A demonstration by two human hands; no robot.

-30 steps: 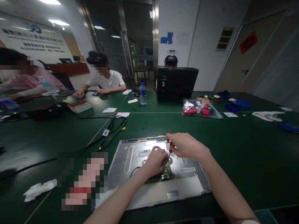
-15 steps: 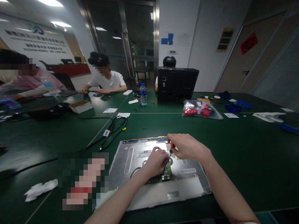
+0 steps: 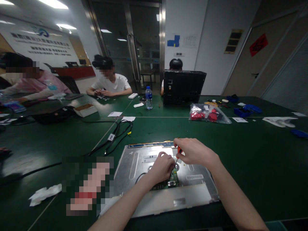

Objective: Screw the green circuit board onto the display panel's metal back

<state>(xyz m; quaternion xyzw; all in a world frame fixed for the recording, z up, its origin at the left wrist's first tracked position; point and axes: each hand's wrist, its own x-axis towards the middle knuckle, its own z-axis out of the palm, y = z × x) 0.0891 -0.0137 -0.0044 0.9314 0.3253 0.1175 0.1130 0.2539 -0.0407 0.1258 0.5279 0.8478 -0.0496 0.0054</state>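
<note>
Nearest the person, a pale cover strip (image 3: 192,194) runs along the near edge of a silver metal panel (image 3: 124,173), which lies flat on a green table (image 3: 252,160); off to the left is a crumpled white tissue (image 3: 45,193). Just beyond the strip sits a green circuit board (image 3: 174,175), a port connector (image 3: 171,183) at its near edge. The left hand (image 3: 163,166) rests over the board with fingers bent and close together; whether they grip anything cannot be told. The right hand (image 3: 193,150), raised above the panel, pinches the red handle of a screwdriver (image 3: 179,150), whose thin shaft slants down just beside the left fingertips; its tip is too small to make out. A narrow blue board (image 3: 151,145) lines the panel's far edge. Past it to the left are looped black cables (image 3: 116,131); to the right, a clear bag (image 3: 208,113) with red items inside. Farther back stand a water bottle (image 3: 149,99) and a black casing (image 3: 184,87), partly hiding one seated person. A co-worker in a white shirt (image 3: 117,82) sits across the table, both hands near its edge.
</note>
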